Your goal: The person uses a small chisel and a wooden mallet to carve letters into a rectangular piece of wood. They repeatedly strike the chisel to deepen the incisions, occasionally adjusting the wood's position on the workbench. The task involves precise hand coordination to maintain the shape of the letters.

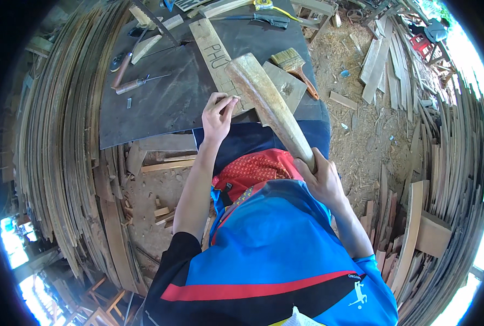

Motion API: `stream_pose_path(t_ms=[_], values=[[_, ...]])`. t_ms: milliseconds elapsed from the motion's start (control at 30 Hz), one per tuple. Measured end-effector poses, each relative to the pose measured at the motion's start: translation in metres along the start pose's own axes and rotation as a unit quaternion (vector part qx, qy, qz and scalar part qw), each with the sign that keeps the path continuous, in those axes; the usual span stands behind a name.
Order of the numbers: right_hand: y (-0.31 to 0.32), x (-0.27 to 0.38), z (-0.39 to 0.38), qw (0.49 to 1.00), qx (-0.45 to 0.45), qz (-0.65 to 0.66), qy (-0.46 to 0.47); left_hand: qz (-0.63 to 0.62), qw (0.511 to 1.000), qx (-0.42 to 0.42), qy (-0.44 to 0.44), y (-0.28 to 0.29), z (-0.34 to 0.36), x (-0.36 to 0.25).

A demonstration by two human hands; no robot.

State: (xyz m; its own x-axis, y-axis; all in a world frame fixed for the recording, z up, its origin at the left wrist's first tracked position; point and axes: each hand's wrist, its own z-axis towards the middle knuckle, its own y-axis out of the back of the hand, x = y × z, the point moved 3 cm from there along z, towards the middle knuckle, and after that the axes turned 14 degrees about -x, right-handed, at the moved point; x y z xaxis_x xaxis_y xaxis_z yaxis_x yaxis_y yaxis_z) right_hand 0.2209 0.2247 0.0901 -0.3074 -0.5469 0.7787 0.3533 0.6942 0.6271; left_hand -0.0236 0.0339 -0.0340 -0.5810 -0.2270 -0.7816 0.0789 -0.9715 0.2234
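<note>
A dark grey, flat tabletop (166,100) here, weathered brown board stacks (62,130) lining the left of the room, shavings littering the dirt floor (356,144)! The right hand (323,182) grips the narrow end of a pale, thick wooden club (271,103), reaching over the tabletop's near edge. The left hand (218,117) pinches thumb to fingertips (anything between them, too small to tell) at a long, black-marked pale plank (214,57) running from the far edge toward the near one.
</note>
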Motion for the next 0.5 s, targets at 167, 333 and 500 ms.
stream_pose_path(t_ms=[167, 333, 500], values=[[0.001, 0.000, 0.001, 1.000, 0.006, -0.009, -0.009, -0.016, 1.000, -0.004, 0.006, 0.000, 0.002, -0.003], [0.000, 0.001, -0.002, 1.000, -0.008, -0.011, -0.008, -0.002, 1.000, 0.005, 0.002, 0.000, 0.001, -0.003], [-0.015, -0.022, 0.000, 0.998, 0.010, -0.057, 0.026, 0.011, 1.000, -0.008, -0.005, -0.002, -0.004, 0.005]])
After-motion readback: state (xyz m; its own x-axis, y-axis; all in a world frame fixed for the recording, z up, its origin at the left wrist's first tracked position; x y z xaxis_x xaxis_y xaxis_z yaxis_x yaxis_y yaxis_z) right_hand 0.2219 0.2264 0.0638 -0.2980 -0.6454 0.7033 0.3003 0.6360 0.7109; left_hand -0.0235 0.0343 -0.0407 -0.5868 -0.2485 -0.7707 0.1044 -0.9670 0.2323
